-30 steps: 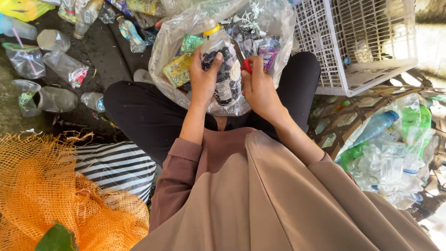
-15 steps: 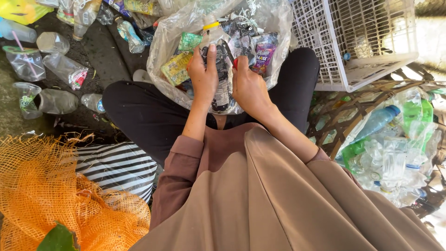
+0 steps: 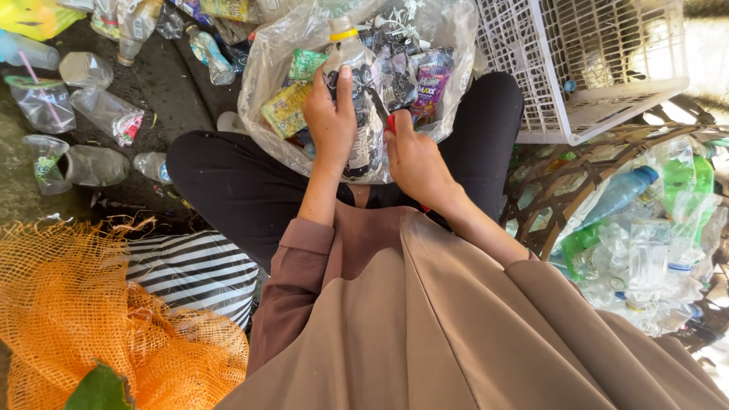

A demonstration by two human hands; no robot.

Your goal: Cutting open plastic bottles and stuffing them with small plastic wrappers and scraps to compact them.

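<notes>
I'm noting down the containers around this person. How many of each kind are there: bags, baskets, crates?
Clear plastic bag: 1
Orange net sack: 1
White plastic crate: 1
Woven basket: 1
Total: 4

Left hand [image 3: 332,115] gripping, right hand [image 3: 414,156] clenched.

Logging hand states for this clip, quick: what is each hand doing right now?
Left hand: closed around a plastic bottle with a dark label.
Right hand: closed on a red-handled cutter at the bottle's label.
</notes>
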